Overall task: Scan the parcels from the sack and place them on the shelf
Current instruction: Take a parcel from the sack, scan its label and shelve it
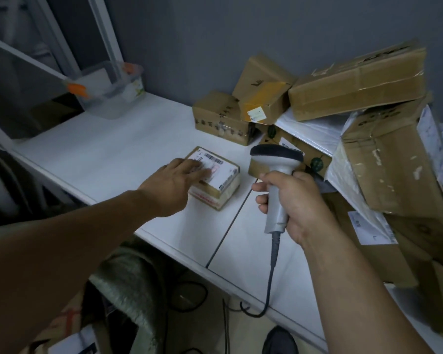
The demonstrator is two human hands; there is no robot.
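Observation:
A small cardboard parcel (pixel 220 182) with a white barcode label lies on the white shelf surface (pixel 108 154). My left hand (pixel 174 182) rests flat on its top, fingers spread over the label. My right hand (pixel 289 203) grips a grey handheld barcode scanner (pixel 275 172), whose dark head points away from me, just right of the parcel. The scanner's cable (pixel 270 277) hangs down off the shelf edge. A woven grey-green sack (pixel 128 290) sits on the floor below, with parcels (pixel 69 325) at its mouth.
Several cardboard boxes (pixel 356 83) and white mailer bags (pixel 315 129) are piled along the back and right of the shelf. A clear plastic tub (pixel 113 90) with orange clips stands at the back left. A dark shoe (pixel 281 341) shows on the floor.

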